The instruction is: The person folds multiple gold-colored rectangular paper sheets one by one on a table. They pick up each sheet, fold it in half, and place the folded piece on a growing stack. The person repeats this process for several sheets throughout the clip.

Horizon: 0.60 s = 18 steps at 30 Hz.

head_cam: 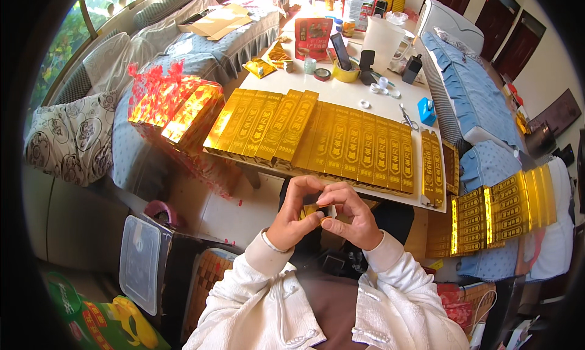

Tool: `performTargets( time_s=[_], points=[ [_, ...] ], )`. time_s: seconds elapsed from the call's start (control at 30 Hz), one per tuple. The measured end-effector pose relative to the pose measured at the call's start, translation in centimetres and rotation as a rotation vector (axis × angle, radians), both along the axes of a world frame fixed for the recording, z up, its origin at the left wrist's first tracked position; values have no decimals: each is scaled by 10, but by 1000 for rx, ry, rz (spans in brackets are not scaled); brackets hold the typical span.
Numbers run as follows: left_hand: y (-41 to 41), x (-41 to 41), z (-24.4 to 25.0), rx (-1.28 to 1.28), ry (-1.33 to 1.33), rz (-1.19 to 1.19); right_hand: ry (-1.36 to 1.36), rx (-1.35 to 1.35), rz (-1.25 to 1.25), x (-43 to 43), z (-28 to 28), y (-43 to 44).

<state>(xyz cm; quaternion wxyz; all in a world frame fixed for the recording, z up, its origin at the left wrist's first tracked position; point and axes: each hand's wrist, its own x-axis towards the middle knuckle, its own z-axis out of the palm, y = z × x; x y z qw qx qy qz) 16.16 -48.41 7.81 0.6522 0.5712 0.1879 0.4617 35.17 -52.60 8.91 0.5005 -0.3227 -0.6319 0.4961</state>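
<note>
Both hands are raised before my chest, just short of the table's near edge. Between them is a gold cardboard box [311, 209], seen end-on, with a pale flap on its right side. My left hand [292, 215] grips its left side, thumb across the front. Fingers of my right hand [349, 213] are at the flap and the top edge; most of the box is hidden. A row of folded gold boxes [352, 144] lines the table's near side, two of them [292, 126] lying raised on the others. Flat gold card pieces [432, 167] lie at the right corner.
The white table [274, 87] also bears scissors [406, 116], a blue tape dispenser [427, 111], a tape roll [345, 72], a phone [340, 50] and a plastic pitcher [381, 43]. Left stands a red-patterned bag of gold boxes [176, 107]; printed gold sheets [498, 208] lie right.
</note>
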Motion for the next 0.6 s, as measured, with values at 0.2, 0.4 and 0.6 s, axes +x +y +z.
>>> performTargets(
  time_s=[0.2,0.4,0.6],
  points=[
    [3,-3,-10,67,18,17,35,-15,-38,-3,2,4],
    [-4,0,-5,157,54,199,36,29,-149,-13,3,9],
    [-8,1,10,464,231,366,9,34,-230,-16,7,10]
  ],
)
